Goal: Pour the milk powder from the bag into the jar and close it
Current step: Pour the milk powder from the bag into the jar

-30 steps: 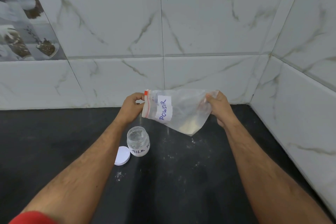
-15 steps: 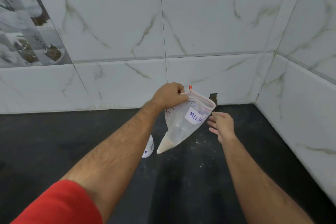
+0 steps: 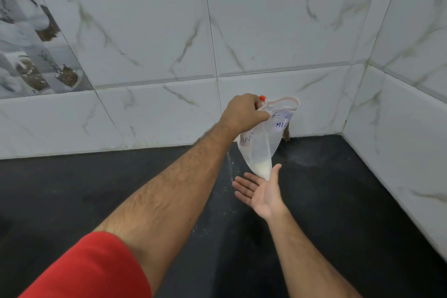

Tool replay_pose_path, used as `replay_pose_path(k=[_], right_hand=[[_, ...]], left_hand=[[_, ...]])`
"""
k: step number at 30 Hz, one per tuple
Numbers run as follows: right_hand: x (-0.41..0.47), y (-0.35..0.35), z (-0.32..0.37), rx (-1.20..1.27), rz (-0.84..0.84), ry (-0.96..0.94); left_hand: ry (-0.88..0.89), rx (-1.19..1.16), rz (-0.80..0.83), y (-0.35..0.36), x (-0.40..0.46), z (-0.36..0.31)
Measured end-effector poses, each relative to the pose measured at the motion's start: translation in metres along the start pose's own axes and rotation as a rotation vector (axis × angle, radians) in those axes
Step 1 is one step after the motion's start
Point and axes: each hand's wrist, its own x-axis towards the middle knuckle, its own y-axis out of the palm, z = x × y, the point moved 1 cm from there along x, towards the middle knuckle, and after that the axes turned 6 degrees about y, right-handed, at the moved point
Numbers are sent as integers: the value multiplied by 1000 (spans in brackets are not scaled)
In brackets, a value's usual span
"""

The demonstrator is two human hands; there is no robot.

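So my left hand (image 3: 243, 113) is pinching the top edge of the bag (image 3: 263, 143), fingers curled tight around the zip strip with its little orange slider (image 3: 262, 98); the bag is thin, clear, crinkly plastic, hanging down in a cone shape with its mouth gaping at the top; there's a white label on it with blue handwriting I can only partly read. The milk powder (image 3: 262, 169) is a fine creamy-white heap packed into the pointed bottom corner. My right hand (image 3: 258, 191) is flat and palm-up just under that corner, fingers spread and relaxed, thumb right beside the tip; can't tell if it's actually touching. Below is a matte black counter (image 3: 338, 196) dusted with pale specks; the far wall (image 3: 278, 26) is glossy marble-look tile. The jar isn't visible from here.
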Motion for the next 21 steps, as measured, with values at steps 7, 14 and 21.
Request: replay_pose_path(k=[7,14,21], right_hand=[[16,25,7,555,154,-120],[21,42,32,523,71,-358],[12,63,47,358,38,-475]], left_hand=[[-19,-252,-13,-13,-10,3],[-89,-177,-181,-43,-56,65],[-223,-386,-254,-48,-111,143]])
